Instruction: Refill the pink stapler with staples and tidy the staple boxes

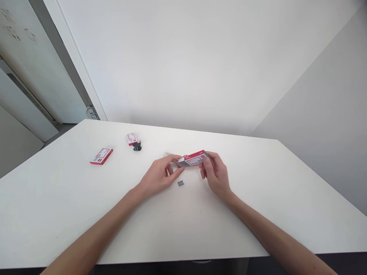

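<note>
Between my hands, above the middle of the white table, is a small red and white cardboard box [195,159], tilted with its right end higher. My left hand [162,172] pinches its left end between thumb and fingers. My right hand [215,171] grips the right end, thumb on the printed face. Just below the box, a small grey flat piece [180,183] lies on the table. Behind my left fingers, a pale object [168,154] shows only in part, and I cannot make out what it is.
The white table [137,229] runs up to a white wall [183,65]. At the left lies a red and white box [102,156]. Farther back, a smaller similar box [132,138] sits beside a small black item [137,146]. Cables [91,112] show beyond the far left corner.
</note>
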The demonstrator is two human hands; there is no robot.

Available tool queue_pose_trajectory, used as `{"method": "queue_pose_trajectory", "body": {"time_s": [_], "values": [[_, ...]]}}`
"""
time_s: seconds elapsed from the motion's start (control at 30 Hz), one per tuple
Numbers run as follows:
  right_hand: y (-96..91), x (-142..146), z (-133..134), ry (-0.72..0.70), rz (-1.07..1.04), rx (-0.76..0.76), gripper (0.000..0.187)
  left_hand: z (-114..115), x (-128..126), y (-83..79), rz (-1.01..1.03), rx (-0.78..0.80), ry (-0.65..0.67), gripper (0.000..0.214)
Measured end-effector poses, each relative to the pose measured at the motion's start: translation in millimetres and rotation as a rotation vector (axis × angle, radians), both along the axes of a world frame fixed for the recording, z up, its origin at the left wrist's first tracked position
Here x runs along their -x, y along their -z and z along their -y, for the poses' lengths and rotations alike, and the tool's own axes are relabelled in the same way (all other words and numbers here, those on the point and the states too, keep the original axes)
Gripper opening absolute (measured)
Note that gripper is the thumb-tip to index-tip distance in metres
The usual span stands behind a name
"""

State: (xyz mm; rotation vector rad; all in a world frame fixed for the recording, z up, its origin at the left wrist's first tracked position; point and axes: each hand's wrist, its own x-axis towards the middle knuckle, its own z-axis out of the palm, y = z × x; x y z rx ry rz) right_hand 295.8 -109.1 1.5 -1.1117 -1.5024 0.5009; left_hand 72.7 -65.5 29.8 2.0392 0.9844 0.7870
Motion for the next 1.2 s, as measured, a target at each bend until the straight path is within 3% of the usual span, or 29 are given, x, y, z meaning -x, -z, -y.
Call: {"method": "queue_pose_trajectory", "body": {"time_s": [0.13, 0.3, 0.83, 1.2], "values": [[-8.1, -2.0, -2.4, -0.040, -0.294, 0.178, 0.033, 1.9, -1.1, -5.7, 0.069, 0.101, -0.007, 0.041], [-10.1, -3.2, -5.3, -0.162, -0.416, 0.282, 0.037, 1.9, -1.6, -7.0, 0.072, 0.139, -0.005, 0.038], [-7.1, -1.4, -2.6, -0.390, -0.323, 0.399, 0.041, 2.6, -0.2, -10.2, 0.098, 0.242, 0.047, 0.035], [-11.6, -0.2, 0.6, -0.481, -0.277, 0.398, 0.042, 3.5, 1.6, -14.0, 0.157, 0.262, 0.090, 0.036]]}}
